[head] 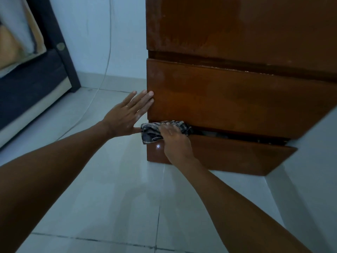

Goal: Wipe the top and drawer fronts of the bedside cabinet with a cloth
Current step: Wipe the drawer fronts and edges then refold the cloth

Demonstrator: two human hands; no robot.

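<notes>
The brown wooden bedside cabinet [237, 33] fills the upper right, with its top seen from above and two drawer fronts below it. The upper drawer front [237, 99] is closed. The lower drawer front [228, 154] stands slightly ajar, with a dark gap above it. My right hand [176, 141] presses a dark patterned cloth [151, 133] against the lower drawer's top left corner. My left hand [127, 114] lies flat with spread fingers, its fingertips touching the left edge of the upper drawer front.
A dark bed frame with a mattress [27, 79] stands at the left. A thin white cable [107, 57] hangs down the pale wall to the tiled floor [113, 189]. A white wall [313, 161] borders the cabinet on the right.
</notes>
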